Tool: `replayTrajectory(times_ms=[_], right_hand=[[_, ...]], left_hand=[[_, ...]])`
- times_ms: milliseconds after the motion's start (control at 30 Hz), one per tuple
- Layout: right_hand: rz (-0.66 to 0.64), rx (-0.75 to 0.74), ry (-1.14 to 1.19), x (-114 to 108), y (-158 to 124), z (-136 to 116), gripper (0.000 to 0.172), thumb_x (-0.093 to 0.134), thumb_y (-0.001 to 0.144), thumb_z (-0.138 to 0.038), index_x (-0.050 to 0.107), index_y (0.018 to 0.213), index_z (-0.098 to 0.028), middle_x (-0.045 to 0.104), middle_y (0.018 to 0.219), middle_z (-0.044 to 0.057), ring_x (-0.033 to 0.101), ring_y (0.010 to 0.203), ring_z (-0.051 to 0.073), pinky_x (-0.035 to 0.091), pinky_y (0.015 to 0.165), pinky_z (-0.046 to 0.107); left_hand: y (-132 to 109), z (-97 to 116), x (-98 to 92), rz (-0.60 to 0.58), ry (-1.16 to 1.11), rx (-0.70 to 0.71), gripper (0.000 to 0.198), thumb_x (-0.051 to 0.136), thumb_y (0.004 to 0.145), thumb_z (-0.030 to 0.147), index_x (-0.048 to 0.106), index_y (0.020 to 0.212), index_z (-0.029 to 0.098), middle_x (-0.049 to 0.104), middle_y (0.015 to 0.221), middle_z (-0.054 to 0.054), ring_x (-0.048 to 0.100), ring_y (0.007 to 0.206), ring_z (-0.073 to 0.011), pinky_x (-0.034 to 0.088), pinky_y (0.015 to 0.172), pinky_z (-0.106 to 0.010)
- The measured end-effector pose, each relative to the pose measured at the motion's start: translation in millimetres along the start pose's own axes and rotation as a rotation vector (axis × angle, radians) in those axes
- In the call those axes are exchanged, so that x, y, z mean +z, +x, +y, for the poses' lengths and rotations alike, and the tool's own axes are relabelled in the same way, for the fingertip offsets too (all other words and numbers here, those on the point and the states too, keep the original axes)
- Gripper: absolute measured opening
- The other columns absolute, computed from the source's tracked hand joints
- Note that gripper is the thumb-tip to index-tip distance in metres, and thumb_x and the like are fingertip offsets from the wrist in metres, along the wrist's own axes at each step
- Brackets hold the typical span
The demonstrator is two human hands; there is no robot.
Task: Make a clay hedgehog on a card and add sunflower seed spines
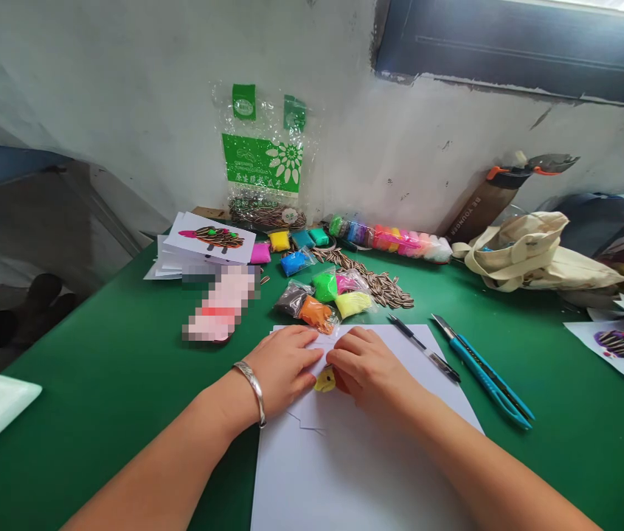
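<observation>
A white sheet of paper point(367, 464) with a few thin drawn lines lies in front of me. A small yellow piece of modelling clay point(324, 380) with a dark dot sits on it, with an orange-brown bit of clay point(339, 380) at its right. My left hand point(287, 369), a silver bangle at its wrist, rests on the paper's left side, fingers stretched out and apart beside the yellow clay. Over the orange-brown bit, my right hand point(370, 365) is curled with its fingers pressed together at the clay; its thumb and the contact are partly hidden.
Small bags of coloured clay point(326, 284) and loose sunflower seeds point(383, 284) lie beyond the paper. A pen point(425, 348) and a blue cutter point(483, 372) are at right. Cards point(209, 237), a seed bag point(265, 169), a cloth bag point(533, 254) and a bottle point(483, 195) stand farther back.
</observation>
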State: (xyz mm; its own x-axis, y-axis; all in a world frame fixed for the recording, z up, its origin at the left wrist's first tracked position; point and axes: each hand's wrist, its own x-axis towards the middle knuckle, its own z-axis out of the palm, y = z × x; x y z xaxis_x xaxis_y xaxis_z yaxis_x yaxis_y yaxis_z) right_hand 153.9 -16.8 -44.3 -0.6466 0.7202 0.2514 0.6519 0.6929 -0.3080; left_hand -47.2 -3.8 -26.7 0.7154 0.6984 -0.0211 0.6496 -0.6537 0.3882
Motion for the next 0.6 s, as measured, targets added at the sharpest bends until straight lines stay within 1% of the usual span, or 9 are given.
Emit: replayTrajectory(times_ms=[100,167,267,367,467,533,600], right_hand=[[-0.013,-0.019,0.005,-0.9,0.4,-0.4,0.015,0.053,0.080,-0.007,0.062,0.077,-0.018,0.059,0.076,0.004,0.045,0.076,0.016,0.034,0.069,0.027],[-0.013,-0.027,0.010,-1.0,0.2,1.6,0.014,0.053,0.080,-0.008,0.061,0.074,-0.018,0.058,0.074,0.004,0.044,0.075,0.016,0.034,0.068,0.027],[0.048,-0.005,0.023,-2.1,-1.2,8.0,0.013,0.054,0.081,-0.010,0.060,0.071,-0.017,0.057,0.071,0.003,0.042,0.070,0.016,0.034,0.066,0.027],[0.100,0.043,0.042,-8.3,-3.6,12.3,0.020,0.047,0.089,-0.012,0.062,0.078,-0.018,0.058,0.073,0.004,0.043,0.071,0.016,0.034,0.066,0.027],[0.072,0.108,0.048,-20.1,-7.4,9.6,0.024,0.042,0.094,-0.014,0.062,0.080,-0.018,0.059,0.075,0.005,0.045,0.074,0.017,0.035,0.067,0.028],[0.047,0.131,0.044,-27.0,-11.3,5.2,0.026,0.041,0.095,-0.016,0.062,0.079,-0.018,0.060,0.076,0.005,0.045,0.075,0.017,0.035,0.068,0.029],[0.041,0.141,0.045,-29.5,-16.7,1.0,0.026,0.041,0.095,-0.016,0.061,0.079,-0.018,0.060,0.077,0.005,0.046,0.076,0.017,0.035,0.069,0.030]], left_hand=[[-0.1,-0.4,0.9,0.011,-0.005,0.006,0.027,0.055,0.083,0.020,0.062,0.108,0.024,0.057,0.121,-0.006,0.048,0.117,-0.0256,0.041,0.099,-0.042],[-0.3,-0.7,1.4,0.011,-0.003,0.010,0.026,0.055,0.083,0.020,0.063,0.107,0.024,0.057,0.121,-0.007,0.048,0.117,-0.0258,0.041,0.099,-0.042],[-0.6,-1.9,1.9,0.016,0.003,0.020,0.025,0.056,0.083,0.020,0.063,0.107,0.024,0.057,0.121,-0.007,0.048,0.117,-0.0259,0.041,0.099,-0.042],[-1.0,-2.8,2.1,0.032,0.014,0.029,0.023,0.051,0.087,0.020,0.063,0.105,0.023,0.057,0.122,-0.007,0.048,0.117,-0.0250,0.041,0.099,-0.041],[-2.6,-0.9,1.7,0.045,0.027,0.035,0.025,0.043,0.091,0.019,0.064,0.105,0.022,0.059,0.118,-0.008,0.050,0.115,-0.0246,0.043,0.098,-0.041],[-4.4,2.1,1.4,0.053,0.043,0.027,0.027,0.040,0.093,0.018,0.064,0.105,0.021,0.060,0.117,-0.008,0.049,0.116,-0.0258,0.043,0.098,-0.042],[-6.3,5.6,1.4,0.049,0.056,0.021,0.028,0.039,0.093,0.018,0.063,0.107,0.020,0.059,0.118,-0.009,0.049,0.116,-0.0262,0.043,0.097,-0.043]])
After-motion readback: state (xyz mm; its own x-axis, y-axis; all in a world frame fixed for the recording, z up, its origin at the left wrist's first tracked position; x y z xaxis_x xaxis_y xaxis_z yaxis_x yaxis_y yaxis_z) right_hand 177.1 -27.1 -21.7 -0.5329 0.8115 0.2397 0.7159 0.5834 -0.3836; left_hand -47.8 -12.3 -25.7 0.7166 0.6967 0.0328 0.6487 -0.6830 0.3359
